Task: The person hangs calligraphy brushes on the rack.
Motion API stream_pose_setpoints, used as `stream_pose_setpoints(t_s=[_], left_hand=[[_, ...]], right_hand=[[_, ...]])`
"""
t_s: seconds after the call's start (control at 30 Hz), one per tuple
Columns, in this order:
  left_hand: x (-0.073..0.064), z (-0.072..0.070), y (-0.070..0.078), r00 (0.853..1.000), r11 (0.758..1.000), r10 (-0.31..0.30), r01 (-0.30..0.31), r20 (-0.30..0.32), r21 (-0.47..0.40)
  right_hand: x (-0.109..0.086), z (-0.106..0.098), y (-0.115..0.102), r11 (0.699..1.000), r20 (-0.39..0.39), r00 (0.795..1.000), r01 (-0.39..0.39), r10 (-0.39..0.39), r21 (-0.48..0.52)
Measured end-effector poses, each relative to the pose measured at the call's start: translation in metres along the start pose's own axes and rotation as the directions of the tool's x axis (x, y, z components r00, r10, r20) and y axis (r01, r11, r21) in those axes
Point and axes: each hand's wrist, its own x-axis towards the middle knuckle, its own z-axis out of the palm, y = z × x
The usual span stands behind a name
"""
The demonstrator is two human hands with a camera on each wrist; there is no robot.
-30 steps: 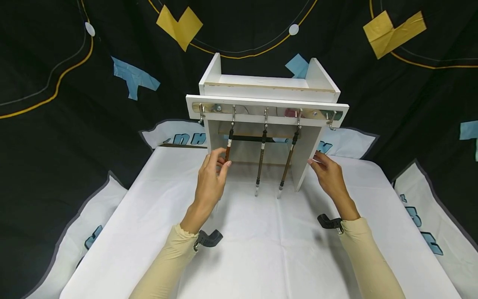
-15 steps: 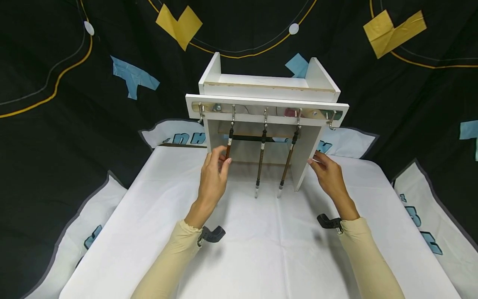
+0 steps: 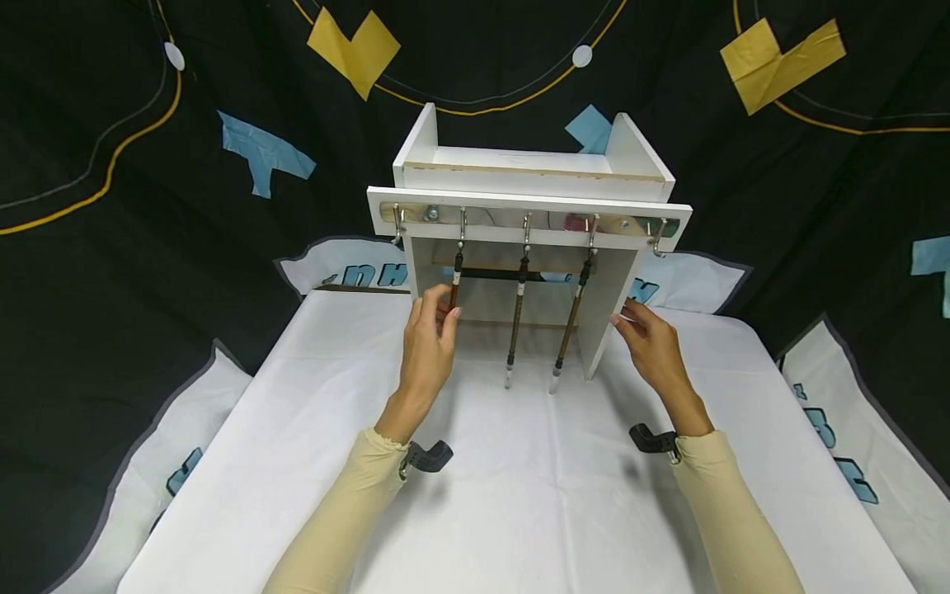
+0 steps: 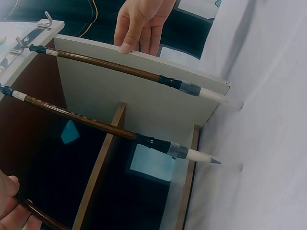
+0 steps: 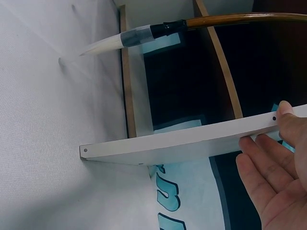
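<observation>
A small white shelf (image 3: 536,198) stands on the table with a row of metal hooks along its front rail. Three calligraphy brushes hang there, tips down. My left hand (image 3: 428,346) pinches the handle of the left brush (image 3: 456,271) between thumb and fingers; the hand hides its lower part in the head view. The middle brush (image 4: 81,118) and the right brush (image 4: 110,65) hang free, their pale bristles just off the white cloth. My right hand (image 3: 653,346) holds the front edge of the right side panel (image 5: 192,139), thumb on the edge and fingers along the outer face.
An unused hook (image 3: 397,223) sits at the left end of the rail, and another hook (image 3: 658,237) at the right end. White cloth (image 3: 490,495) covers the table. A black curtain (image 3: 475,66) with tape pieces hangs behind.
My left hand has shifted slightly upward along the left brush, and that forearm has drifted a little to the right. The right hand stays at the side panel.
</observation>
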Motion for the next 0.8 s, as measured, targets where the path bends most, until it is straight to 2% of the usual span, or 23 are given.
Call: stream_pose_setpoints(t_s=[0.27, 0.8], left_hand=[[0.003, 0.007, -0.001, 1.000, 0.999, -0.020, 0.020, 0.007, -0.043], [0.008, 0.014, -0.005, 0.999, 0.998, -0.027, 0.028, 0.022, -0.053]], right_hand=[[0.000, 0.000, -0.001, 1.000, -0.003, 1.000, 0.001, -0.001, 0.005], [0.000, 0.000, -0.001, 1.000, -0.008, 1.000, 0.015, -0.015, 0.001]])
